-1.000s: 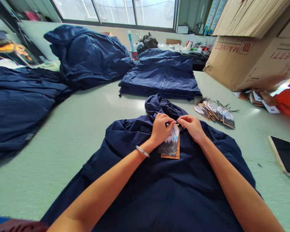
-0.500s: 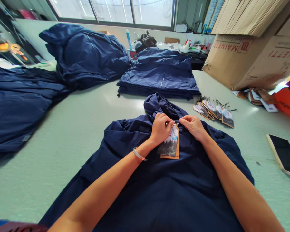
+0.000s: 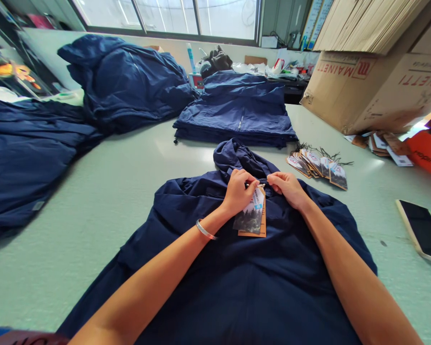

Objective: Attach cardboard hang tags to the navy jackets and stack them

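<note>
A navy hooded jacket (image 3: 251, 282) lies spread on the table in front of me, its hood (image 3: 237, 155) pointing away. At its collar, my left hand (image 3: 239, 191) is closed in a pinch at the top of a hang tag (image 3: 250, 215), which has a tree picture and a brown card behind it. Close by on the right, my right hand (image 3: 286, 188) is pinched too, at the collar beside the tag's string. The string itself is too small to follow between the fingertips. Both forearms rest over the jacket.
Several hang tags (image 3: 321, 165) with dark strings lie right of the hood. Folded navy jackets (image 3: 237, 110) are stacked behind it; more navy garments (image 3: 129, 86) heap at the left. A phone (image 3: 424, 230), a cardboard box (image 3: 366, 91) and an orange bag (image 3: 429, 151) are on the right.
Almost nothing differs. Both hands stay pinched at the collar, and the hang tag has shifted very slightly down and to the left.
</note>
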### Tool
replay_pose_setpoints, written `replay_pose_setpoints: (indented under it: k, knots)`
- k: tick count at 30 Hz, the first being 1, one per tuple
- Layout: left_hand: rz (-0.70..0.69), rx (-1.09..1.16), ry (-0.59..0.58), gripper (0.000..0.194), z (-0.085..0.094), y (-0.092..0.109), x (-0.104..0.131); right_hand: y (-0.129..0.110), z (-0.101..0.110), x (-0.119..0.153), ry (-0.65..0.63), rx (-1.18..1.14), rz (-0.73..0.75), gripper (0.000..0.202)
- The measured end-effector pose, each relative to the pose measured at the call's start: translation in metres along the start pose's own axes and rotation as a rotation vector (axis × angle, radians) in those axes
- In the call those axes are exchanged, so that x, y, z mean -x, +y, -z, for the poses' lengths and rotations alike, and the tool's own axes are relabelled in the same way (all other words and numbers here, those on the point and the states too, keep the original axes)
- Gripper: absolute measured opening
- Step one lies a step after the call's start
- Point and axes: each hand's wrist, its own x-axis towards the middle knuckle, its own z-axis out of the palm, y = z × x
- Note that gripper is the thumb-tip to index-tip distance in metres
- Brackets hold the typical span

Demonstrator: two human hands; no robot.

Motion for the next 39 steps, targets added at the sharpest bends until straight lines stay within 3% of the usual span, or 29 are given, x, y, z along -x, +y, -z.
replay_pose_setpoints:
  k: [5,15,19,22,27,34,39]
  knots:
    - [-0.022,0.002,0.029,0.019,0.0010,0.0015,0.0011,0.0035,0.0014,-0.0039,0.004,-0.098,-0.063,0.051]
    - [-0.070,-0.034,0.054,0.017,0.0007,0.0038,0.0037,0.0009,-0.0005,-0.0013,0.014,-0.094,-0.016,0.040]
    - [-0.101,-0.010,0.069,0.004,-0.0001,0.0059,0.0063,0.0003,-0.0012,-0.0008,0.006,-0.092,0.003,0.039]
    - [-0.086,0.036,0.065,0.017,-0.0016,0.0057,0.0075,-0.0013,-0.0023,0.0003,-0.008,-0.079,0.012,0.037]
    - [-0.043,-0.001,0.058,0.006,-0.0024,0.0049,0.0070,-0.0033,-0.0040,0.0013,-0.028,-0.043,0.014,0.036]
    - [-0.180,-0.097,0.055,0.011,-0.0026,0.0027,0.0075,-0.0037,-0.0049,0.0026,-0.024,-0.070,0.033,0.028]
    - [-0.322,-0.114,0.170,0.010,-0.0068,-0.0019,0.0076,-0.0043,-0.0056,0.0045,-0.023,-0.010,0.068,0.026]
